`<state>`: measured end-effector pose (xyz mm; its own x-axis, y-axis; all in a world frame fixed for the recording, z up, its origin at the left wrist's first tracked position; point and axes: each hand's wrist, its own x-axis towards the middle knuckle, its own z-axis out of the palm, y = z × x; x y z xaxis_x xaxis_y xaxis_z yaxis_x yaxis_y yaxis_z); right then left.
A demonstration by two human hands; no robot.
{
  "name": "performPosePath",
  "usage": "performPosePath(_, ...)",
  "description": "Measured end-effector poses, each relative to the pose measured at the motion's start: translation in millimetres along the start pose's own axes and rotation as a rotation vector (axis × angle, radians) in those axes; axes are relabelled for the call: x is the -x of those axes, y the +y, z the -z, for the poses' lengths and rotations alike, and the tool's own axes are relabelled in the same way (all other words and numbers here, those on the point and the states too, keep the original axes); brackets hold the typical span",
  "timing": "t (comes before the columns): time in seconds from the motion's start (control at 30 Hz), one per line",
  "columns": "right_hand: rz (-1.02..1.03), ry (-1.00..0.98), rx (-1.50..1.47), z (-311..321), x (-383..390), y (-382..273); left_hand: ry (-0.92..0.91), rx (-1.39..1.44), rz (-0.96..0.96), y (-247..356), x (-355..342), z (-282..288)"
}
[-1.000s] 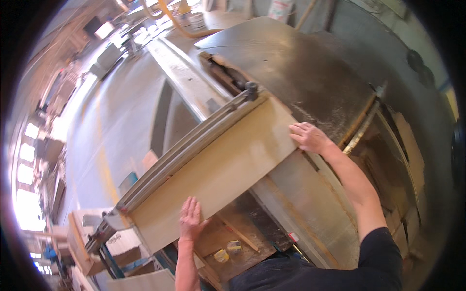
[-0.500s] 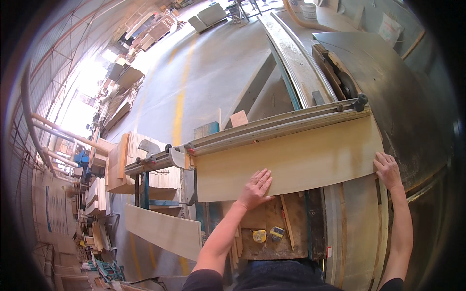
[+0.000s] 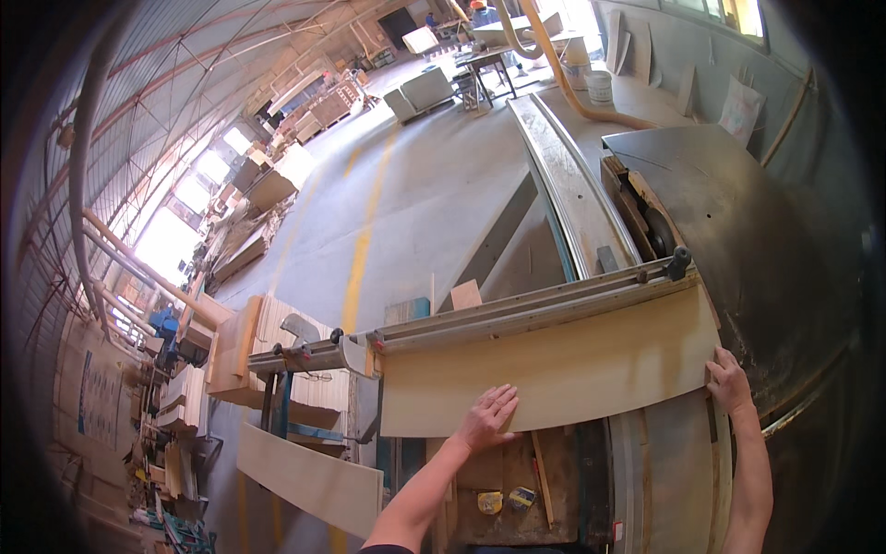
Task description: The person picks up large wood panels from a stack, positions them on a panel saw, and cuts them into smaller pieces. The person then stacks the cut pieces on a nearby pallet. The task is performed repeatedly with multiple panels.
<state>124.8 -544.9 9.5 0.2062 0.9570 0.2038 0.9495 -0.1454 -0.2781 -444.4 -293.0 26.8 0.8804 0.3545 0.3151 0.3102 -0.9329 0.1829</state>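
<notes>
A pale, thin wooden board (image 3: 554,365) lies on the sliding table of a panel saw, its far edge along the metal fence (image 3: 517,319). My left hand (image 3: 487,418) rests flat on the board's near edge, left of the middle, fingers stretched out. At the board's near right corner, my right hand (image 3: 729,379) grips the edge with bent fingers; its thumb is hard to make out. The saw blade (image 3: 659,229) stands beyond the fence, beside a wooden guard piece.
The dark metal saw table (image 3: 775,240) spreads to the right. Two tape measures (image 3: 506,500) and a thin wood stick (image 3: 542,480) lie on a shelf near me. Another pale board (image 3: 309,475) is at lower left, below stacked panels (image 3: 309,397). A metal rail (image 3: 577,185) runs away from me.
My view has tilted upward, so the board, fence and both hands appear lower and more of the hall shows. Against the board, my hands have hardly moved.
</notes>
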Motion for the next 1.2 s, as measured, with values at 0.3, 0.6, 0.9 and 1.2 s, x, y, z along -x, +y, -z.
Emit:
performPosePath(0.3, -0.145, -0.090, -0.137, 43.5, -12.1, -51.8, 0.007, -0.035, 0.012, -0.4, 15.6, -3.6)
performPosePath(0.6, -0.564, 0.375, -0.095, -45.7, -20.1, -34.3, 0.065, -0.012, 0.031, -2.4, 9.0, -14.5)
performPosePath(0.9, -0.640, 0.471, 0.148, -89.3, -22.7, -35.3, 0.146, 0.047, 0.319, -35.7, 53.7, -2.5)
performPosePath(1.2, -0.519, 0.605, 0.086, -80.0, -22.8, -37.7, 0.401, -0.324, 1.132, -134.9, 166.3, 39.2)
